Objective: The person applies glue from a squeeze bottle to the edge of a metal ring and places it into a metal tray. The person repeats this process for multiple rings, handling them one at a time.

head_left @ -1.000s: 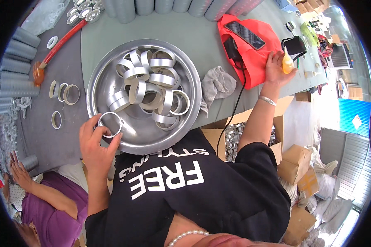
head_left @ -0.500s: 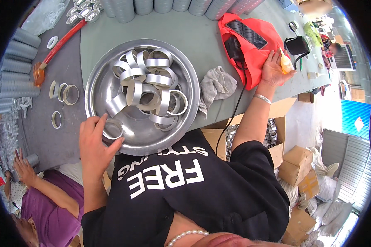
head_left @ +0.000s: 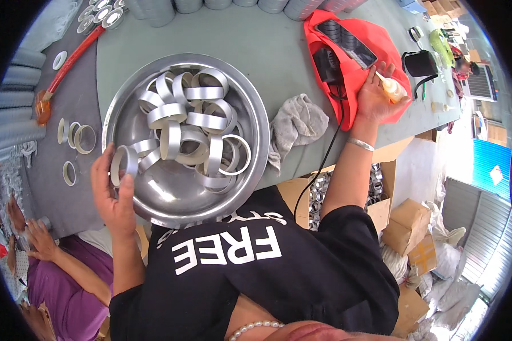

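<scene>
My left hand (head_left: 115, 196) is at the left rim of a round metal basin (head_left: 170, 211). Its thumb and fingers pinch a silver ring (head_left: 132, 161), which stands on edge over the rim. Inside the basin lies a loose pile of similar silver rings (head_left: 170, 139), several leaning on one another. My right hand (head_left: 375, 102) rests palm up on a red bag (head_left: 354, 79). A small squeeze bottle (head_left: 393, 89) with a pale nozzle and yellowish contents lies across that palm, held against the thumb with the other fingers loosely spread.
Several loose rings (head_left: 85, 139) and a red-handled tool (head_left: 74, 71) lie on the dark mat at left. A grey cloth (head_left: 298, 126) sits beside the basin. On the red bag is a phone (head_left: 347, 42); a black cable (head_left: 328, 153) runs down. A co-worker's hand (head_left: 41, 240) is at lower left.
My left hand has moved left, bringing the ring from inside the basin up to its rim and turning it on edge. In my right hand, the bottle has tilted over.
</scene>
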`<act>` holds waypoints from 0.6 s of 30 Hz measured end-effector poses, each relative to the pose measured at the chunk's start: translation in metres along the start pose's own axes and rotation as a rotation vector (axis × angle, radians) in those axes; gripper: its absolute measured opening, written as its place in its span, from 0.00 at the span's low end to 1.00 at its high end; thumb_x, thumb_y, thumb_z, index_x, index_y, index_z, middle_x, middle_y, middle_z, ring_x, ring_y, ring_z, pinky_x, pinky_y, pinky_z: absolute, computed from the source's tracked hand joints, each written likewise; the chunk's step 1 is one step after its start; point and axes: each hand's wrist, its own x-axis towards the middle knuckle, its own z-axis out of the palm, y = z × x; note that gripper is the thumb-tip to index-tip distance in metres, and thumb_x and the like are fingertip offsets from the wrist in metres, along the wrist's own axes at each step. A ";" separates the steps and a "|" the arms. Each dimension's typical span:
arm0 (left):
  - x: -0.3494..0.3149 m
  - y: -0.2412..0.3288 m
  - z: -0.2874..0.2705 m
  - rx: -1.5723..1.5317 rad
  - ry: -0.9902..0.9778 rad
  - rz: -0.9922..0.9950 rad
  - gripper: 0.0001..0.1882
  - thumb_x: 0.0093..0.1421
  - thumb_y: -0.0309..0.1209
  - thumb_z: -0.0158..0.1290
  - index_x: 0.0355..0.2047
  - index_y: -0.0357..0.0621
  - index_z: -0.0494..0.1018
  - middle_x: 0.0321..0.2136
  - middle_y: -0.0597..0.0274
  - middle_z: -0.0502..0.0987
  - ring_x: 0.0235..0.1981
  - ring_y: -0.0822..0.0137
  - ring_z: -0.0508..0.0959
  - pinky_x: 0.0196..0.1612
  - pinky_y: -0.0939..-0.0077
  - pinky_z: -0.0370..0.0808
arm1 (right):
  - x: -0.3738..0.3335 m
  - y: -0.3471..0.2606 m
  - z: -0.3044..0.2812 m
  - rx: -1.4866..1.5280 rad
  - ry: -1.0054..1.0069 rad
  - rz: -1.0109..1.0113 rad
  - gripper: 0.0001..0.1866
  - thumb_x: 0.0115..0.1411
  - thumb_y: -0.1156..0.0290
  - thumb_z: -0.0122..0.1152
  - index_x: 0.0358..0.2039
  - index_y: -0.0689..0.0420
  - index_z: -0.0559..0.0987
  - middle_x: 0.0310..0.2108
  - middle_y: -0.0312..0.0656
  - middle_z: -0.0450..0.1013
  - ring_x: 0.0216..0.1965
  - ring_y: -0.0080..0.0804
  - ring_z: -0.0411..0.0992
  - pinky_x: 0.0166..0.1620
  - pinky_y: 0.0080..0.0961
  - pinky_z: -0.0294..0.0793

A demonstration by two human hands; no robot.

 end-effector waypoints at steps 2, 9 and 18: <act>0.007 -0.008 0.007 -0.024 0.043 -0.013 0.28 0.61 0.33 0.53 0.59 0.31 0.66 0.53 0.54 0.69 0.56 0.62 0.69 0.61 0.68 0.62 | 0.003 -0.002 -0.003 0.005 -0.041 -0.007 0.37 0.52 0.38 0.65 0.46 0.61 0.78 0.58 0.50 0.68 0.63 0.50 0.60 0.67 0.46 0.57; 0.021 -0.015 0.007 0.106 0.087 -0.150 0.26 0.64 0.37 0.50 0.59 0.35 0.68 0.53 0.56 0.70 0.52 0.66 0.72 0.55 0.73 0.67 | 0.006 -0.003 -0.014 0.084 -0.016 0.023 0.36 0.49 0.41 0.68 0.43 0.63 0.80 0.58 0.50 0.69 0.65 0.51 0.59 0.70 0.49 0.51; 0.028 0.014 0.008 -0.730 0.000 -0.484 0.32 0.63 0.40 0.53 0.59 0.27 0.63 0.52 0.49 0.73 0.49 0.61 0.77 0.52 0.66 0.75 | 0.012 -0.019 -0.024 0.141 -0.087 0.118 0.48 0.42 0.42 0.74 0.52 0.71 0.72 0.52 0.50 0.73 0.55 0.45 0.68 0.64 0.44 0.60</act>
